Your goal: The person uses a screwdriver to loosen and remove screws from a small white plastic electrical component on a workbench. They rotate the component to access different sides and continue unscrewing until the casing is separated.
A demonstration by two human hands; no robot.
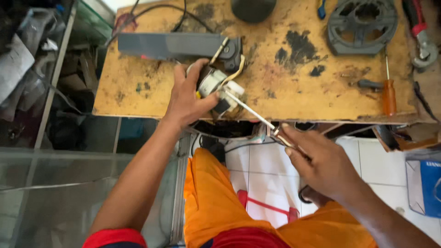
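Nearest to the camera, the right hand (321,167) closes around the handle end of a thin metal screwdriver (250,112), fingers curled tight on it, though the handle itself is mostly hidden under them. Its shiny shaft runs as a long diagonal, up and to the left from that grip, and the tip meets a small electrical part (218,89) at the near edge of the workbench (294,78). So the part lies up-left of the right hand, along the tool's own axis, while the left hand (188,98) is the nearer one, wrapped around the part from its left side with thumb and fingers clamped on it. The part looks like a white plastic and grey metal assembly, possibly a small motor or switch; cream wires loop off it.

Behind it lies a long, smooth grey plastic housing (170,46). Farther off, on the scuffed, stained yellow board, sit an orange-handled screwdriver (389,94), a round dark grille (363,20) with spokes, and red-handled pliers (420,32) at the far right corner.
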